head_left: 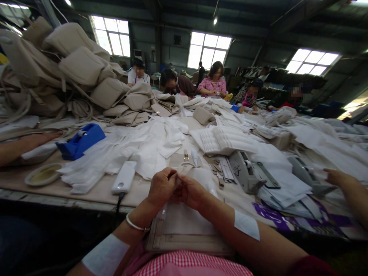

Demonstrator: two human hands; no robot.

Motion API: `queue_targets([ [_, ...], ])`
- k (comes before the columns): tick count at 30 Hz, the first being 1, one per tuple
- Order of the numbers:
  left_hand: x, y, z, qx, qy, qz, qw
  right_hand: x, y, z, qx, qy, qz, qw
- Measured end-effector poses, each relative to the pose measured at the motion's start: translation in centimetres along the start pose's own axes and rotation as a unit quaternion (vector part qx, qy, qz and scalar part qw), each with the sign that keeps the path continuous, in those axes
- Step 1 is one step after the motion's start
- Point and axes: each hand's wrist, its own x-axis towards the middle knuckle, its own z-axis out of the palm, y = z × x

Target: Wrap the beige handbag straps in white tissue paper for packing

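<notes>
My left hand (163, 184) and my right hand (193, 191) meet in front of me at the table's near edge. The fingers of both are closed in a pinch, and what lies between them is too small to make out. Under and beyond them lies a beige bag piece (161, 239) with a white sheet (186, 220) over it, partly covered by my hands and forearms. A metal clasp (186, 154) on a beige strap shows just past my fingertips.
A white power bank (124, 177) with a black cable lies left, near a blue tape dispenser (82, 141) and round dish (43, 174). Grey dispensers (244, 172) stand right. White wrapping (149, 138) and beige bags (82, 65) are heaped beyond. Other people's arms reach in from both sides.
</notes>
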Motion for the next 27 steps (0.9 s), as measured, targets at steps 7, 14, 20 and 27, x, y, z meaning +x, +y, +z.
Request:
queue_targets([
  [7,0.4,-0.8,-1.8,-0.119,0.000,-0.042,0.992,0.0,1.0,0.5,0.028,0.020,-0.073,0.997],
  [14,-2.2,-1.9,-4.1,-0.153,-0.142,-0.102,0.973,0.0,1.0,-0.6,-0.063,0.055,-0.128,0.988],
  [20,-2.3,-1.4,-3.5,-0.172,-0.108,-0.132,0.970,-0.6,1.5,-0.1,-0.089,0.063,-0.124,0.986],
  [27,-2.1,-0.8,-2.5,-0.095,-0.043,-0.090,0.990,-1.5,0.1,-1.2,-0.232,0.217,-0.241,0.917],
])
